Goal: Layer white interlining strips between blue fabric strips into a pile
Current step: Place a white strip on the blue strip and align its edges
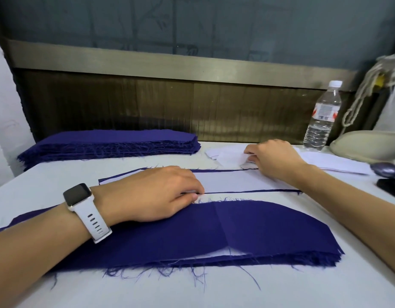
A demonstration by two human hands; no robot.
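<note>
A layered pile of blue strips with white interlining peeking out lies near me, frayed along its front edge. Behind it a white interlining strip lies on a blue strip whose edges show as thin lines. My left hand, with a white watch on the wrist, rests on that strip's left part, its fingertips pinching the near edge. My right hand pinches the corner of a white strip on the loose interlining heap at the back right. A stack of blue strips sits at the back left.
A water bottle stands at the back right beside a beige curved object and a dark purple thing. A dark wooden panel borders the white table at the back.
</note>
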